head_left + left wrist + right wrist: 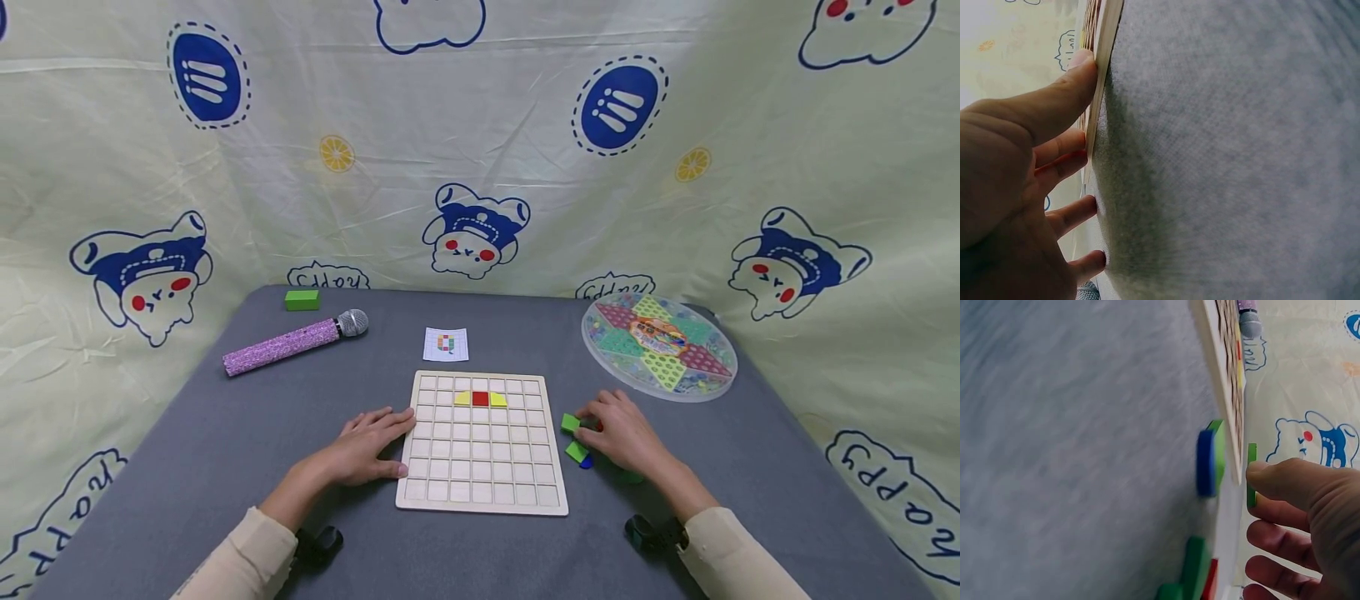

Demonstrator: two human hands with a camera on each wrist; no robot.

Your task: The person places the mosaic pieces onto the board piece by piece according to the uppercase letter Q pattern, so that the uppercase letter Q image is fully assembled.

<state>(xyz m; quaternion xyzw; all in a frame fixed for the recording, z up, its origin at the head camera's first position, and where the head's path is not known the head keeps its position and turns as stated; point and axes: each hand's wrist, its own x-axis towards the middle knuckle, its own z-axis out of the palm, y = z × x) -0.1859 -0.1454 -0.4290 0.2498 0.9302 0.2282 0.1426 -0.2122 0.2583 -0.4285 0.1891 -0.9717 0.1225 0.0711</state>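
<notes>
A square-celled wooden board [481,467] lies mid-table, with a red square tile [480,399] between two yellow pieces [498,400] in an upper row. My left hand [371,446] rests at its left edge, thumb and fingertips touching the rim, fingers fairly straight. Right of the board, my right hand [621,429] pinches a green tile [1252,478] between thumb and index finger, off the table. Beneath it lie another green tile [577,452] and a blue piece [1206,464]. A dark green piece [1195,567] and a red piece [1211,581] are partly hidden by the hand in the head view.
A small card with a coloured pattern [446,344] lies behind the board. Back left are a glittery purple microphone [292,343] and a green block [302,300]. A round, star-patterned clear case [660,346] sits back right. A printed curtain [480,125] hangs behind the table.
</notes>
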